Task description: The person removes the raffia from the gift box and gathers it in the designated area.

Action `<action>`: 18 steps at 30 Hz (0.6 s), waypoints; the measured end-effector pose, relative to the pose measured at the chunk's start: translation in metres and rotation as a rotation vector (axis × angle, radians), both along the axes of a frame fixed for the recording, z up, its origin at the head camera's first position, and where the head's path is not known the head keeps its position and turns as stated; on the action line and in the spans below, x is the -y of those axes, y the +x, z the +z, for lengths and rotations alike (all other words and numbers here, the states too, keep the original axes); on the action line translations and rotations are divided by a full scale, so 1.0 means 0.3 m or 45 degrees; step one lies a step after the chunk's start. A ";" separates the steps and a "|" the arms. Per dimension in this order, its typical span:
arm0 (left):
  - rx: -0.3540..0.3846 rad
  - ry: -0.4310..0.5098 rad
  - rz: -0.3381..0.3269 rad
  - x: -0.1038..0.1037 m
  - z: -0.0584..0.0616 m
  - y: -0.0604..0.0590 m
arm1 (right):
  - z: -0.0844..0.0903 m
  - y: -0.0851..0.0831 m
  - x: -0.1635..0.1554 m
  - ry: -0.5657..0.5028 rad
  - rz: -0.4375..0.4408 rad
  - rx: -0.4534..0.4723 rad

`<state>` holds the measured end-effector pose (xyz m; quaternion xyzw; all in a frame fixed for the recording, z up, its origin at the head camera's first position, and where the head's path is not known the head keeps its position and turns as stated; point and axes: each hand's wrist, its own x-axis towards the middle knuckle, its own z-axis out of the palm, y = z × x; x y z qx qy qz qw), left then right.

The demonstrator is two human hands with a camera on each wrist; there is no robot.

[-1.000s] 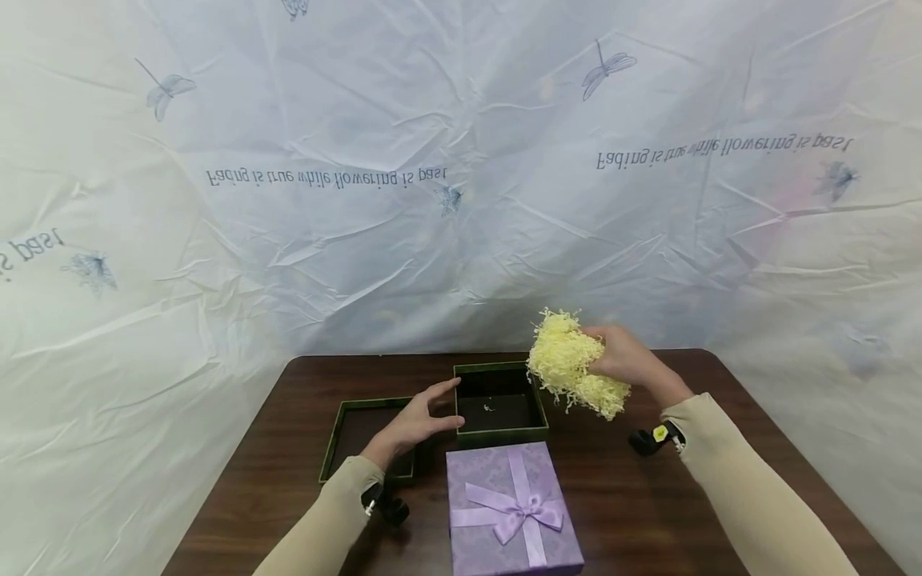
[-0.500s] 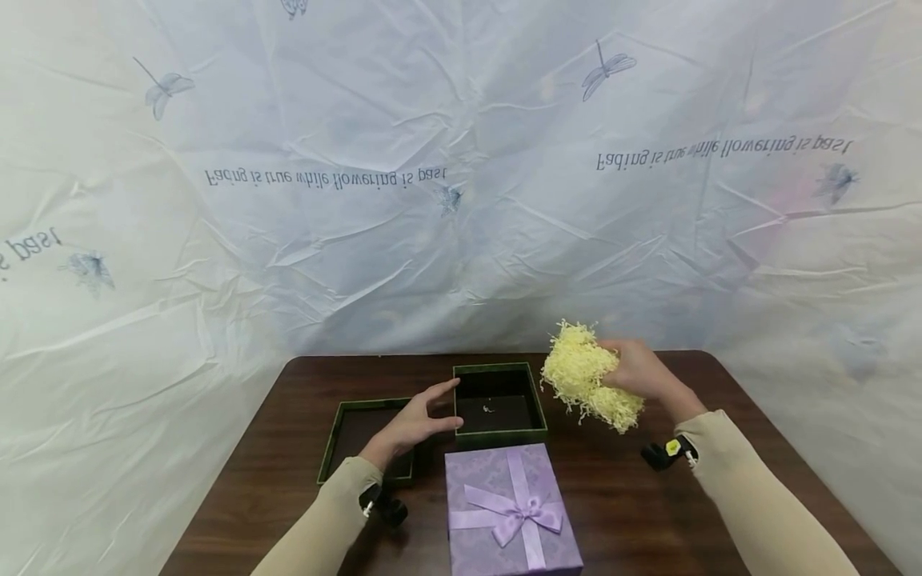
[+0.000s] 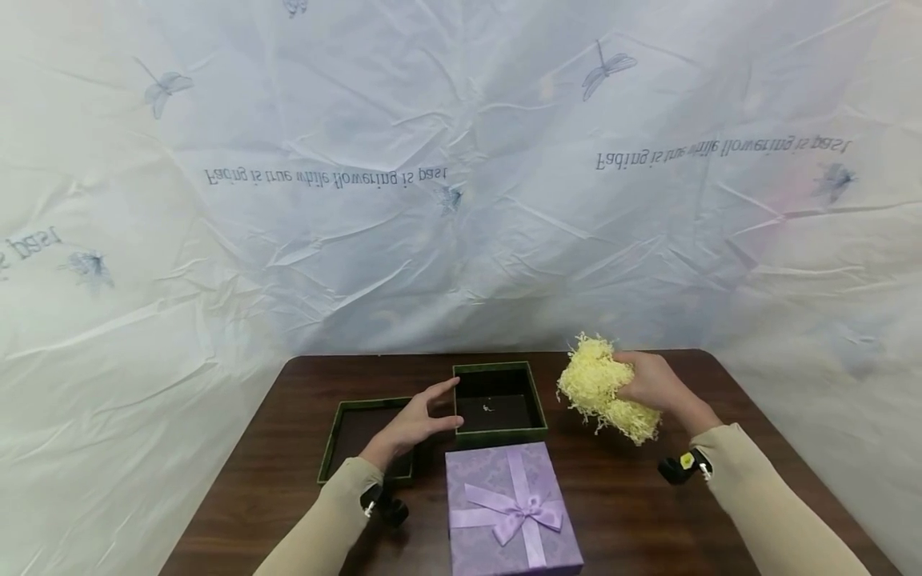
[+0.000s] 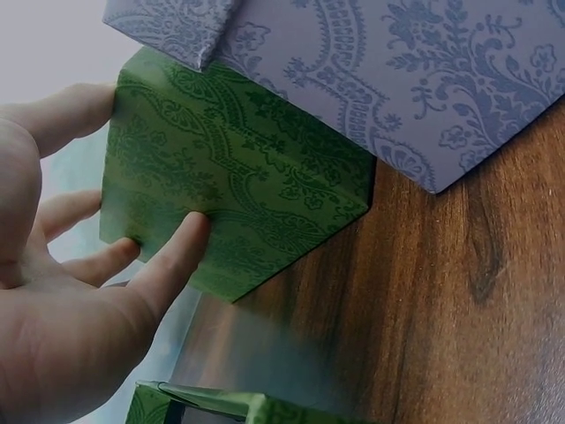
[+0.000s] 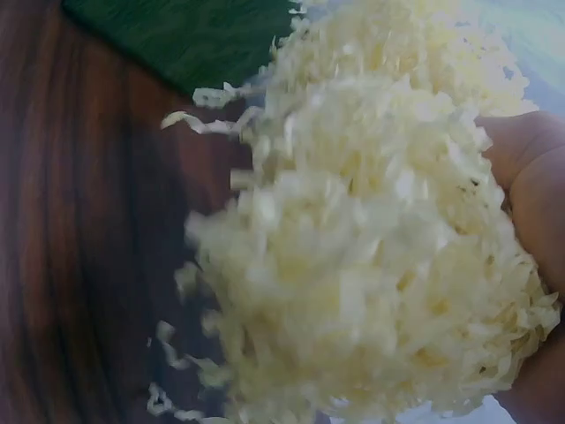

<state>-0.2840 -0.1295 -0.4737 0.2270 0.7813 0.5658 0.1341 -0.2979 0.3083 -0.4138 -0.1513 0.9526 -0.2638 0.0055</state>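
The right hand (image 3: 659,384) held a big clump of yellow paper shreds (image 3: 601,392) in curled fingers, just above the brown table (image 3: 634,512) and to the right of the open green box (image 3: 499,402). The left hand (image 3: 414,420) lay with straight fingers against the box's left wall (thumb on the near corner). The green lid (image 3: 353,436) sat to the left, and the purple gift box (image 3: 507,512) sat nearer.

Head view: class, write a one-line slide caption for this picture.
Right hand grips yellow paper shred beside an open green box steadied by the left hand, purple gift box in front.
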 end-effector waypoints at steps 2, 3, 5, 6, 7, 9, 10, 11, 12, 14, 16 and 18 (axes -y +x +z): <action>0.002 -0.001 -0.004 -0.001 -0.001 -0.001 | -0.010 0.005 -0.007 0.034 0.000 -0.023; 0.001 -0.002 -0.006 -0.001 -0.001 -0.002 | -0.014 0.008 -0.010 0.046 -0.001 -0.031; 0.000 -0.008 -0.004 -0.001 0.000 -0.001 | -0.022 0.011 -0.016 0.061 -0.003 -0.039; 0.004 -0.007 -0.005 -0.001 0.000 -0.002 | -0.025 0.013 -0.018 0.067 -0.002 -0.041; 0.002 -0.011 -0.002 -0.001 0.000 -0.002 | -0.027 0.014 -0.020 0.072 0.000 -0.041; 0.001 -0.012 0.001 -0.001 0.002 -0.001 | -0.031 0.018 -0.024 0.082 -0.008 -0.035; 0.001 -0.008 0.000 -0.001 0.002 -0.003 | -0.033 0.019 -0.026 0.085 -0.008 -0.031; -0.001 -0.004 -0.002 -0.001 0.000 -0.004 | -0.036 0.020 -0.029 0.092 -0.002 -0.032; 0.002 0.001 -0.004 -0.001 0.000 -0.005 | -0.038 0.021 -0.031 0.095 -0.001 -0.027; 0.001 0.010 -0.005 0.000 -0.004 -0.006 | -0.046 0.021 -0.036 0.108 0.006 -0.023; 0.001 0.010 -0.005 0.001 -0.008 -0.008 | -0.055 0.019 -0.042 0.130 0.017 -0.033; 0.003 0.003 -0.002 -0.003 -0.008 -0.007 | -0.064 0.019 -0.051 0.148 0.023 -0.035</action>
